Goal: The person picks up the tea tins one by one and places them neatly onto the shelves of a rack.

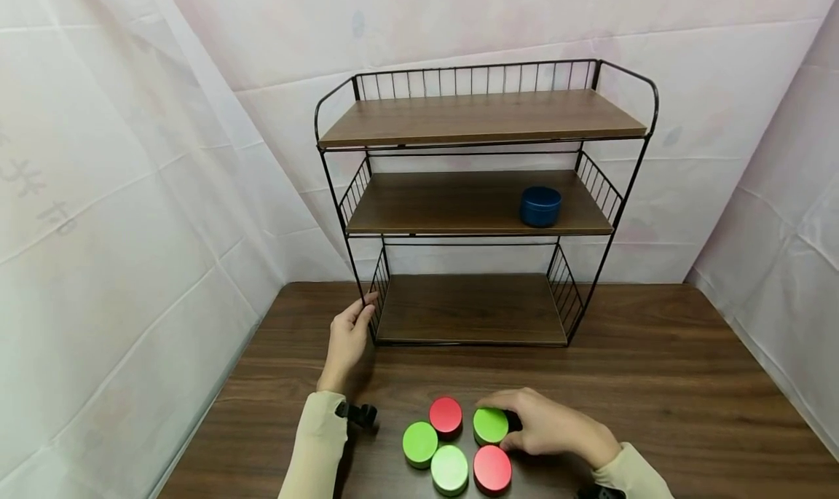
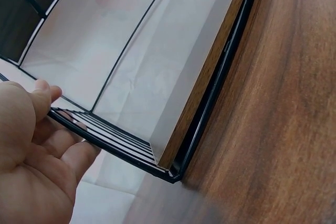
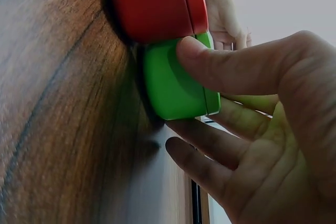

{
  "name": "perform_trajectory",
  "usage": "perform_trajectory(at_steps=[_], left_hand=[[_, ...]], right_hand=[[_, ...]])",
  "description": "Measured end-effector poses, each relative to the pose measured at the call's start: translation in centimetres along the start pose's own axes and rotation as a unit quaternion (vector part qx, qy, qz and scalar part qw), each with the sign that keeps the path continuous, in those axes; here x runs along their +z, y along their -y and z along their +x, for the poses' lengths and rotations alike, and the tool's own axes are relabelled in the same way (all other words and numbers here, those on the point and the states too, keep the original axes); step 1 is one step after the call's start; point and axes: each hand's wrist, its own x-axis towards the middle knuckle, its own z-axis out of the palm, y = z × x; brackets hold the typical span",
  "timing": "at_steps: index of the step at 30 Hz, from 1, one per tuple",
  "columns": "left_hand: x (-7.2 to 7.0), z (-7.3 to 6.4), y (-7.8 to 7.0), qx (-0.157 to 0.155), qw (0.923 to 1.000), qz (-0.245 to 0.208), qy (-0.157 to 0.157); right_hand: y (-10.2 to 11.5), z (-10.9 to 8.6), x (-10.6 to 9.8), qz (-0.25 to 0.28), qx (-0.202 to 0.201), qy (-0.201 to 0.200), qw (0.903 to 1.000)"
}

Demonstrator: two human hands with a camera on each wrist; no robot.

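Observation:
My left hand holds the lower left front post of a three-tier rack with black wire sides and brown wooden shelves. In the left wrist view, thumb and fingers lie around the dark metal bar. My right hand has thumb and fingers around a round green tin at the right of a tin group. The right wrist view shows the thumb on the side of this green tin, which stands on the table against a red tin.
Beside the gripped tin are a front red tin, a back red tin, a pale green tin and another green tin. A blue tin sits on the middle shelf. White cloth hangs around the wooden table.

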Motion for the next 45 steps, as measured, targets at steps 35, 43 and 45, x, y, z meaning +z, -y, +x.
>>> perform_trajectory(at_steps=[35, 43, 45], left_hand=[[0.1, 0.2, -0.3, 0.000, 0.9999, -0.010, 0.003], [-0.1, -0.1, -0.1, -0.005, 0.9999, -0.008, -0.002], [0.0, -0.1, 0.0, -0.004, 1.0000, -0.008, 0.003]], right_hand=[[1.8, 2.2, -3.9, -0.027, -0.051, -0.106, 0.9927], [4.0, 3.6, -5.5, -0.027, -0.075, -0.116, 0.9901], [4.6, 3.8, -6.0, -0.034, -0.078, -0.120, 0.9892]])
